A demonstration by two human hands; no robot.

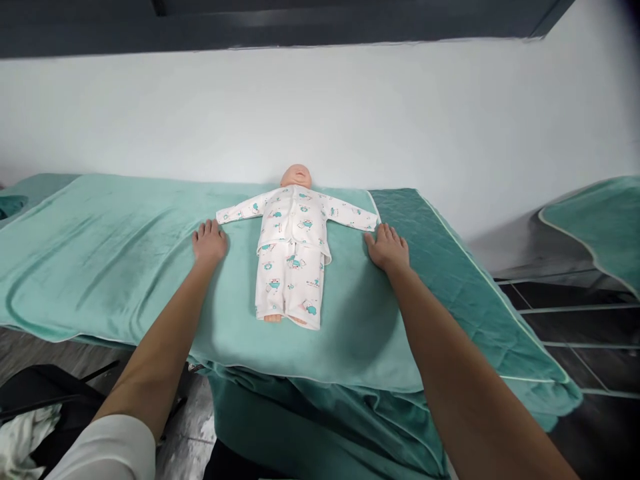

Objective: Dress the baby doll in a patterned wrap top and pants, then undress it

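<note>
A baby doll [297,176] lies on its back on a light green blanket [140,227], its arms stretched out sideways. It wears a white printed long-sleeved top [293,217] and matching printed trousers [287,283]; its feet barely show at the trouser hems. My left hand [209,241] rests flat on the blanket just below the end of one sleeve, fingers apart. Beside the other sleeve's end, my right hand [388,247] lies with its fingers spread, the thumb close to the cuff. Neither hand holds anything.
A darker green quilted cover [450,280] lies under the blanket and hangs at the front. Behind stands a white wall [320,113]. Metal slats [580,345] show at the right, below another green cloth [600,220]. A black chair [45,393] with white cloth stands lower left.
</note>
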